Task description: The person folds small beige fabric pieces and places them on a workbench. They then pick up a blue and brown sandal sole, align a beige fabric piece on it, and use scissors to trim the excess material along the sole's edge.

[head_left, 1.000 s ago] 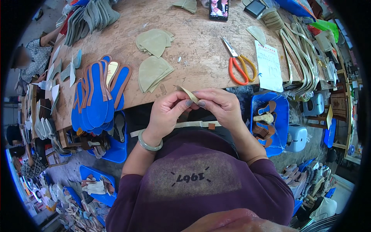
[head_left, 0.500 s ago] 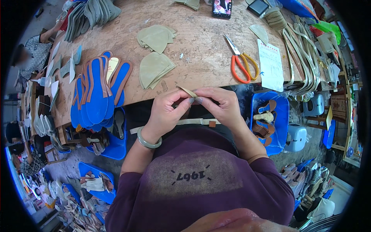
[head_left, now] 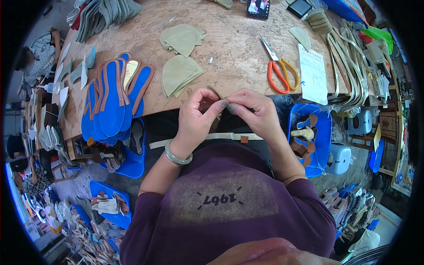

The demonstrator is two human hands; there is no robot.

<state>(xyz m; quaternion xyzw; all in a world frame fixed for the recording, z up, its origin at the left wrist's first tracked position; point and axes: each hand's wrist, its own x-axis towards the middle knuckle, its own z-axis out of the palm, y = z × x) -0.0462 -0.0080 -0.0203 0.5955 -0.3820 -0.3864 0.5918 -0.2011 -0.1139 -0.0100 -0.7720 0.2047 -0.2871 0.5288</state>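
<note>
At the workbench [head_left: 238,66], left hand [head_left: 198,112] and right hand [head_left: 256,108] pinch an olive piece [head_left: 215,92] between fingertips (likely light, pliable), best gripped by its edge.

To your left, a heap of blue-and-brown insoles [head_left: 111,117] is lying across the edge of the wooden bench [head_left: 238,48]. Ahead, a lit phone [head_left: 258,9] is resting near scissors [head_left: 273,56], which are lying beside a paper sheet [head_left: 313,75]. On your right, pale straps [head_left: 351,66] are hanging over the edge, and a blue bin [head_left: 325,143] is holding brown sandals [head_left: 300,147].
</note>
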